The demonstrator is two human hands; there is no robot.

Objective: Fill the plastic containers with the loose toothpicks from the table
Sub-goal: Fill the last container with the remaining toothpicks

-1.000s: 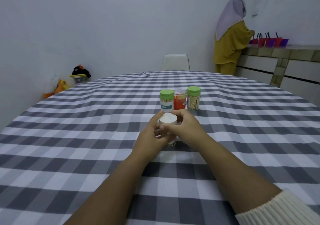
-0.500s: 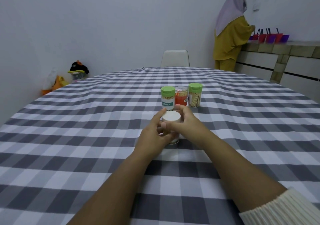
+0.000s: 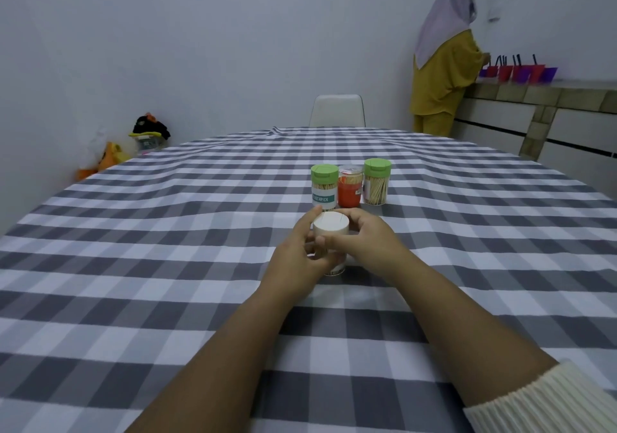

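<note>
Both grips wrap the white-lidded container: left hand on the body, right hand at the lid. I see it upright mid-counter, lid straight up, right nearer

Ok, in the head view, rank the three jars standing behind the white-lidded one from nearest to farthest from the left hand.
1. The labelled green-lid jar, left of the row, just beyond the left hand.
2. The orange jar, in the middle.
3. The plain green-lid jar, on the right end, farthest.
</note>
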